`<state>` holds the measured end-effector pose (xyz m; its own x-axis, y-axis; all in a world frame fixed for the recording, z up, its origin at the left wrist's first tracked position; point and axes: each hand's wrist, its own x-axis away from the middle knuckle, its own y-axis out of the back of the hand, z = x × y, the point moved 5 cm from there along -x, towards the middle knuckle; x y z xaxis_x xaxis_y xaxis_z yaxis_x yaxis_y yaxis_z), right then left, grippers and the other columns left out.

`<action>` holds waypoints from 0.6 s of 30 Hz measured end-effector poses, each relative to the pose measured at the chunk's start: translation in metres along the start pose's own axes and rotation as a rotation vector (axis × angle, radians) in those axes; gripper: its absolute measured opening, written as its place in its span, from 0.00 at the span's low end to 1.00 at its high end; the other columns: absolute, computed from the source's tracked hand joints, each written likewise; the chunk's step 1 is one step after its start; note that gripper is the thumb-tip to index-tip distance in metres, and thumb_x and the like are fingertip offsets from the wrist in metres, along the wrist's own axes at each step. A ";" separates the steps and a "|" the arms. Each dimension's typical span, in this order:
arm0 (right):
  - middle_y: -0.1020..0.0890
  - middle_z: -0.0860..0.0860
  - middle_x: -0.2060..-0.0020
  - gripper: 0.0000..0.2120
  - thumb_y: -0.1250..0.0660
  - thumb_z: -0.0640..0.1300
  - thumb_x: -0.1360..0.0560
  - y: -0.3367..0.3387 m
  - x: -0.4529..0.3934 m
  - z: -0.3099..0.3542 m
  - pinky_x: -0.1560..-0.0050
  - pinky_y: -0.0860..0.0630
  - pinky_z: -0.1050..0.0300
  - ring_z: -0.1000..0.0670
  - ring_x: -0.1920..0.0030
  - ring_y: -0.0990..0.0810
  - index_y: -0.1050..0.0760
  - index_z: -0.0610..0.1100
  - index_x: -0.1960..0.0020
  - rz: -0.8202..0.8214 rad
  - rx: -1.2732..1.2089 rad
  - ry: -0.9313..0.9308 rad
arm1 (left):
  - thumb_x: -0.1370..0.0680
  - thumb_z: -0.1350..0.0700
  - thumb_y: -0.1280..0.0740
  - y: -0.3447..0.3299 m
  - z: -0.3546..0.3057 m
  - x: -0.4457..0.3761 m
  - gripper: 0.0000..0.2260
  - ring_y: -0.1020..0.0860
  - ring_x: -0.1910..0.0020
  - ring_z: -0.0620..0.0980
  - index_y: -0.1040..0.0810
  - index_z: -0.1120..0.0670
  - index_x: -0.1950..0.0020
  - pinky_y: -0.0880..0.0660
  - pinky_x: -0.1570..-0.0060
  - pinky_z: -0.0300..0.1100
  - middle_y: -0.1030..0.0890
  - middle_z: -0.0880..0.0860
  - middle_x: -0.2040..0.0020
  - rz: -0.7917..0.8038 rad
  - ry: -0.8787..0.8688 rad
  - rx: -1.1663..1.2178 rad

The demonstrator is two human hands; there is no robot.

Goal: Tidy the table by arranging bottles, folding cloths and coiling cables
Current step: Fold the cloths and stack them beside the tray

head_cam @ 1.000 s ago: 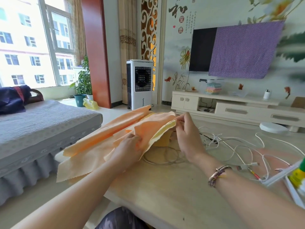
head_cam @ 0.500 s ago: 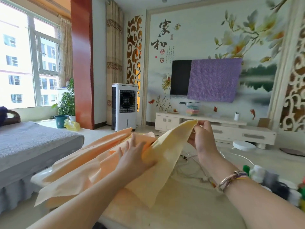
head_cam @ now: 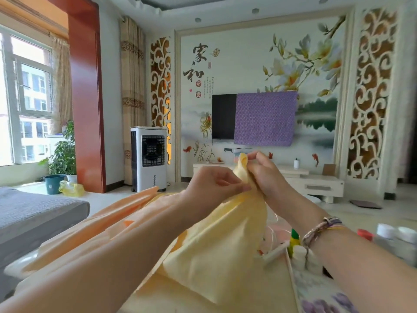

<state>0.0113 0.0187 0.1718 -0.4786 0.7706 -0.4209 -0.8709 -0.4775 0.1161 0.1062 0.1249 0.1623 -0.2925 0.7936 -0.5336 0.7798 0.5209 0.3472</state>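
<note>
A pale yellow cloth point(head_cam: 216, 251) hangs lifted above the table, bunched at its top. My right hand point(head_cam: 261, 177) pinches the top corner of it, and my left hand point(head_cam: 214, 186) pinches the same cloth right beside it. Orange cloths point(head_cam: 108, 224) lie spread on the table's left part. White cables point(head_cam: 274, 236) show behind the raised cloth. Bottles point(head_cam: 397, 242) with white and red caps stand at the right, and a small green-capped yellow bottle point(head_cam: 294, 241) stands near my right wrist.
A grey sofa point(head_cam: 33, 213) runs along the left of the table. A floral-patterned sheet point(head_cam: 325, 299) lies at the table's front right. Across the floor stand a white air cooler point(head_cam: 149, 159) and a low TV cabinet point(head_cam: 316, 184).
Both hands have risen with the yellow cloth. My left hand left the orange pile and now pinches the cloth beside my right hand. The view has tilted upward.
</note>
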 end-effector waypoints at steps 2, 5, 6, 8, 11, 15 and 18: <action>0.20 0.49 0.58 0.06 0.39 0.49 0.20 0.007 0.004 0.001 0.59 0.25 0.53 0.51 0.60 0.22 0.27 0.48 0.48 0.043 0.096 0.014 | 0.27 0.54 0.26 0.004 -0.007 -0.003 0.07 0.23 0.68 0.40 0.21 0.53 0.62 0.28 0.65 0.31 0.19 0.46 0.66 -0.039 0.009 0.066; 0.20 0.46 0.48 0.29 0.46 0.72 0.27 0.014 0.010 0.002 0.43 0.24 0.48 0.48 0.49 0.20 0.27 0.48 0.43 0.123 0.315 -0.009 | 0.23 0.57 0.31 0.017 -0.002 -0.008 0.06 0.23 0.56 0.54 0.26 0.56 0.58 0.24 0.53 0.46 0.21 0.56 0.54 -0.157 0.122 0.201; 0.20 0.46 0.47 0.40 0.48 0.79 0.36 0.014 0.013 0.002 0.43 0.24 0.49 0.47 0.48 0.20 0.27 0.48 0.42 0.168 0.384 -0.002 | 0.23 0.58 0.32 0.022 0.000 -0.009 0.05 0.23 0.55 0.55 0.26 0.56 0.57 0.24 0.57 0.45 0.21 0.57 0.53 -0.182 0.167 0.258; 0.19 0.51 0.52 0.43 0.44 0.83 0.48 0.014 0.022 -0.002 0.55 0.22 0.63 0.57 0.56 0.20 0.28 0.53 0.47 0.264 0.533 0.041 | 0.22 0.59 0.34 0.029 0.003 -0.009 0.05 0.23 0.58 0.53 0.28 0.56 0.57 0.25 0.65 0.41 0.21 0.58 0.53 -0.212 0.218 0.314; 0.22 0.60 0.52 0.30 0.25 0.64 0.38 0.014 0.036 -0.025 0.59 0.27 0.66 0.61 0.55 0.23 0.30 0.54 0.42 0.499 0.822 0.029 | 0.20 0.55 0.35 0.033 0.004 -0.011 0.07 0.25 0.58 0.53 0.29 0.53 0.57 0.27 0.67 0.41 0.23 0.57 0.51 -0.181 0.213 0.229; 0.19 0.49 0.55 0.12 0.30 0.42 0.31 0.016 0.037 -0.062 0.56 0.25 0.57 0.50 0.56 0.21 0.22 0.42 0.47 0.590 1.120 -0.012 | 0.19 0.51 0.39 0.031 0.012 -0.011 0.06 0.24 0.61 0.51 0.29 0.50 0.54 0.29 0.71 0.38 0.22 0.54 0.53 -0.002 0.216 -0.053; 0.21 0.43 0.62 0.02 0.36 0.39 0.31 0.018 0.025 -0.083 0.64 0.30 0.56 0.47 0.63 0.25 0.25 0.40 0.61 0.555 1.157 -0.101 | 0.22 0.48 0.34 0.045 0.028 -0.007 0.08 0.21 0.62 0.53 0.26 0.51 0.52 0.26 0.68 0.40 0.20 0.58 0.52 0.095 0.296 -0.053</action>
<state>-0.0072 -0.0055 0.0885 -0.7683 0.6401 -0.0018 -0.1186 -0.1396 0.9831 0.1584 0.1337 0.1601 -0.3738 0.8927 -0.2517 0.7839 0.4491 0.4287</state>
